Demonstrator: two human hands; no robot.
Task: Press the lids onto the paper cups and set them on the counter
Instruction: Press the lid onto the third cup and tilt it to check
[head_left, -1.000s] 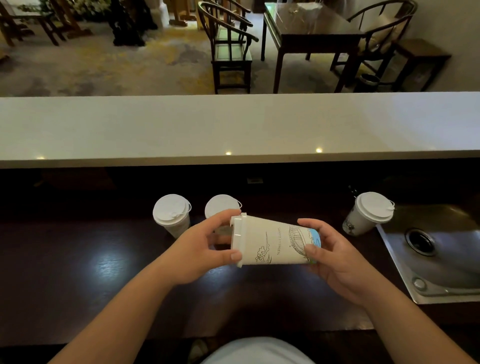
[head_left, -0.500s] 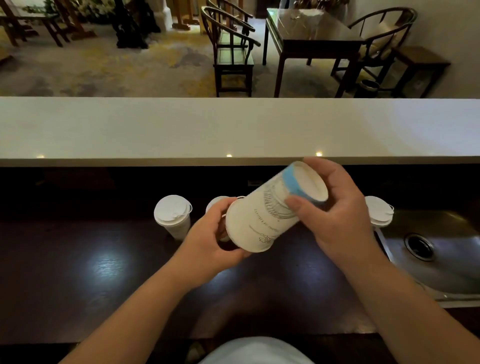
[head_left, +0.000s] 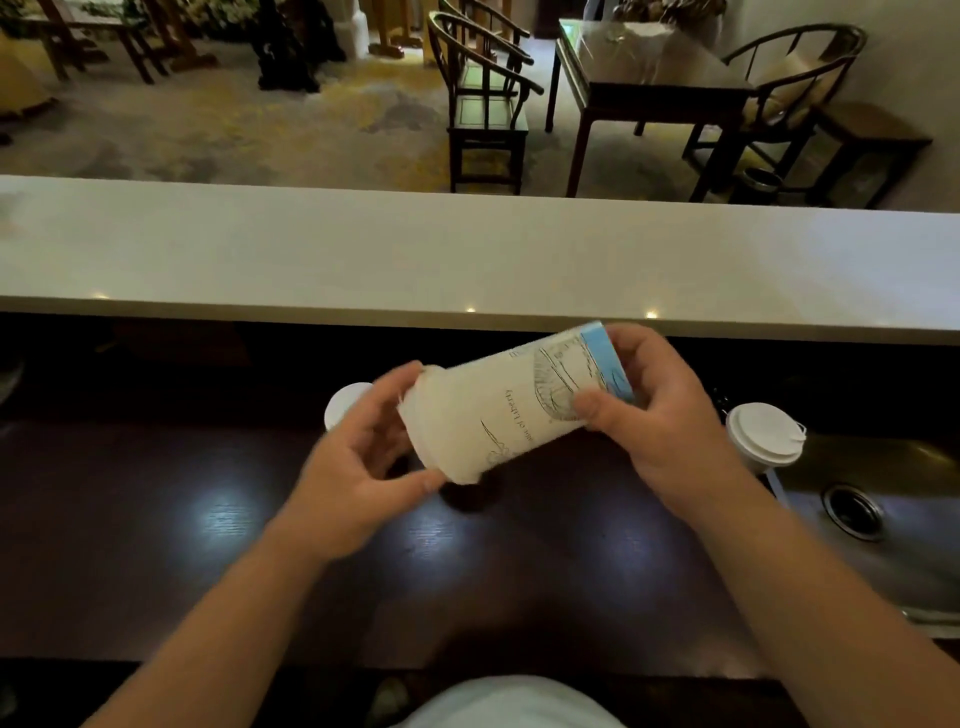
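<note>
While cup lies tilted mid-frame, right hand clamps blue base for bracing; left hand, half-curled, wraps lidded rim, likely seating lid. Capped cup stands right, beside sink.

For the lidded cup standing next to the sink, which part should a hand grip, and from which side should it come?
Probably the paper wall just below the lid, coming from the left or front. The lidded cup stands upright at the edge of the sink, so the right side is cramped. Its lid overhangs the narrower body, and a grip on the lid alone might pull it off.
</note>
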